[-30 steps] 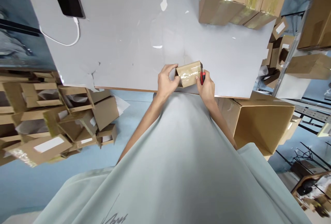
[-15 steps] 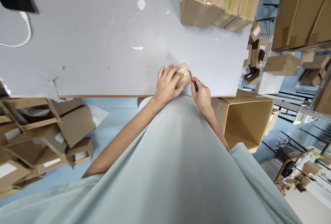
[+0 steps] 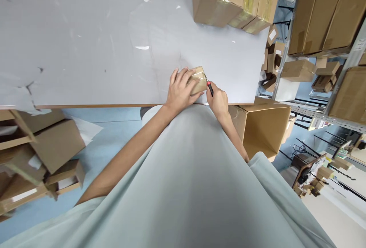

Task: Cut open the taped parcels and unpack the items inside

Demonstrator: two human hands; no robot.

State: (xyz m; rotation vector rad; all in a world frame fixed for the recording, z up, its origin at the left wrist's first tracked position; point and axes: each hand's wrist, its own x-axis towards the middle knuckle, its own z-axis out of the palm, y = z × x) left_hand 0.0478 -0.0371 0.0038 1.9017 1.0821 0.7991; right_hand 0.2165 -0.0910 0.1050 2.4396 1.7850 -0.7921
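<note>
A small brown cardboard box [image 3: 199, 77] with shiny clear tape lies on the table near its front edge. My left hand [image 3: 180, 87] grips it from the left, fingers laid across its top and thumb along its near side. In my right hand [image 3: 219, 100] is a box cutter [image 3: 210, 87] with a black and red handle, the fingers closed round it. Its thin blade meets the right end of the box; whether it has cut in, I cannot tell.
Several taped cartons [image 3: 228, 5] stand at the back right of the white table [image 3: 114, 68]. Below its right edge sits an open carton [image 3: 264, 129]. More boxes [image 3: 54, 145] lie on the floor at left, and shelves [image 3: 303, 107] with boxes rise at right.
The view has shifted a little to the right, and the phone and white cable have left it. Both hands keep their hold; the cutter's blade stays at the box's right end.
</note>
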